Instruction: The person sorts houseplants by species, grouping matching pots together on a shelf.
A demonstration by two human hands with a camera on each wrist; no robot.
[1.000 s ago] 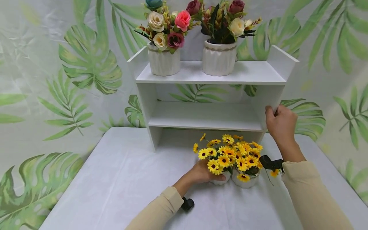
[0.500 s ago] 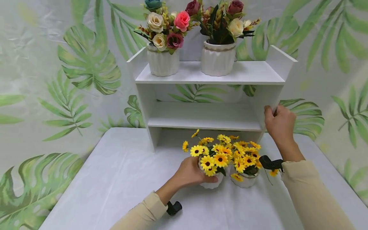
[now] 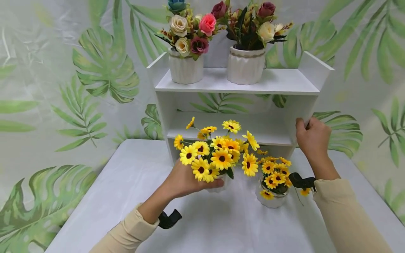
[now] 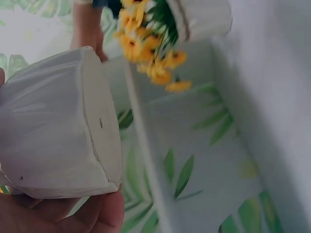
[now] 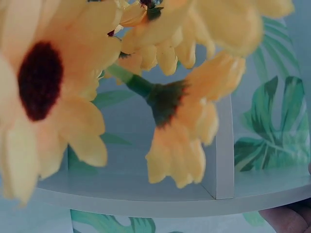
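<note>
My left hand (image 3: 183,181) grips a white flowerpot (image 4: 53,126) of yellow daisy-like artificial flowers (image 3: 221,159). Raised off the table, the pot shows its underside in the left wrist view, and its blooms overlap the middle shelf board in the head view. At the right side panel of the white shelf unit (image 3: 190,86), my right hand (image 3: 314,137) holds the panel's front edge. A second white pot (image 3: 272,201) with similar yellow flowers (image 3: 276,175) stands on the table, left of the right wrist. Large blurred petals (image 5: 180,145) fill much of the right wrist view.
Two white ribbed pots, a left one (image 3: 186,70) and a right one (image 3: 246,66), carry mixed roses on the top board. A white cloth covers the table (image 3: 209,228). Behind hangs a leaf-patterned backdrop (image 3: 47,52).
My left hand has lifted its flowerpot from beside the second pot, moving it left and upward toward the shelf unit. My right hand stays on the side panel.
</note>
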